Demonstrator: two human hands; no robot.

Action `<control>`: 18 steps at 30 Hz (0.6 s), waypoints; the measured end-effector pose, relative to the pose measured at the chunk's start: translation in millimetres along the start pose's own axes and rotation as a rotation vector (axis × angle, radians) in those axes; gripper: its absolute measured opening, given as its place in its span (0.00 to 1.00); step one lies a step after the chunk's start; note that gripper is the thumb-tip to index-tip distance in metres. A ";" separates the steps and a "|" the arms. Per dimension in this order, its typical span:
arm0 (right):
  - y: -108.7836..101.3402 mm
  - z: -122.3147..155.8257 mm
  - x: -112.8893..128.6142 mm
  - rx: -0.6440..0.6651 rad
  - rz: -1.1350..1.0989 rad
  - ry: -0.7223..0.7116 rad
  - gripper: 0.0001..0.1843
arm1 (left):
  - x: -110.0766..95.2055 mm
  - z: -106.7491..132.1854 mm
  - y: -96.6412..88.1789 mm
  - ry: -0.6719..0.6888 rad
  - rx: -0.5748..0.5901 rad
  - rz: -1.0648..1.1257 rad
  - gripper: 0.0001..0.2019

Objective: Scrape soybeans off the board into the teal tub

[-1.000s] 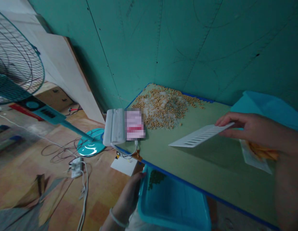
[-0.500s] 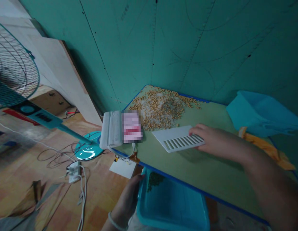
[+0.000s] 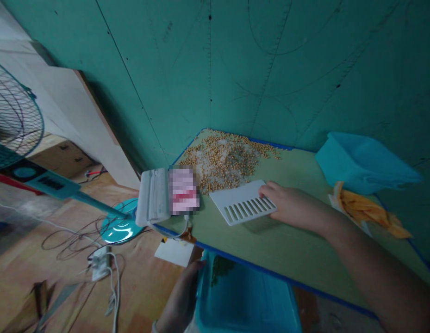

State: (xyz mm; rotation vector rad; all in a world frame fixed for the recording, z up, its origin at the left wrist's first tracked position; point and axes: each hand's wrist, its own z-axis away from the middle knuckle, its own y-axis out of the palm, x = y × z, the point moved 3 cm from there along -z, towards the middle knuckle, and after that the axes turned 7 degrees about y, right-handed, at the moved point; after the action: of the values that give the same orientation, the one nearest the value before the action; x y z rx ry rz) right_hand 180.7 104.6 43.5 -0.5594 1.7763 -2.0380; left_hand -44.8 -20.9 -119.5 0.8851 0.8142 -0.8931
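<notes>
My right hand (image 3: 273, 199) grips the right end of a flat white slotted scraper (image 3: 235, 196), fingers closed on its edge. The scraper is over the green tabletop, its far edge close to a pile of yellow soybeans mixed with white grains (image 3: 225, 159). Below the table's front edge stands a light-blue plastic bin (image 3: 249, 296) with a patch of small green beans (image 3: 220, 268) in its back left corner. My left hand (image 3: 183, 291) is wrapped round the bin's left rim; its fingertips are partly hidden.
A phone (image 3: 183, 190) with a blurred screen, clipped in a white holder (image 3: 152, 196), sits at the table's left edge. On the right are a blue fabric bin (image 3: 360, 162) and an orange cloth (image 3: 370, 210). A standing fan (image 3: 51, 182), cables and a power strip (image 3: 101, 263) occupy the left floor.
The whole view has shifted, so most things appear further left and slightly lower. The scraper has moved a little left with my right hand. My left hand stays at the bin's rim.
</notes>
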 end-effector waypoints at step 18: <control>-11.3 -10.6 -7.6 -0.272 0.029 0.014 0.10 | 19.2 -14.8 -5.8 0.001 -0.024 -0.025 0.23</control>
State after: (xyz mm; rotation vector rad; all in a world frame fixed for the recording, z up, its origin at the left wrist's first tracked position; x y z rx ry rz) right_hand 181.3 119.0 53.1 -0.5938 2.0727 -1.7964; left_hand -45.5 -15.5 -143.7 0.8555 0.8366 -0.9031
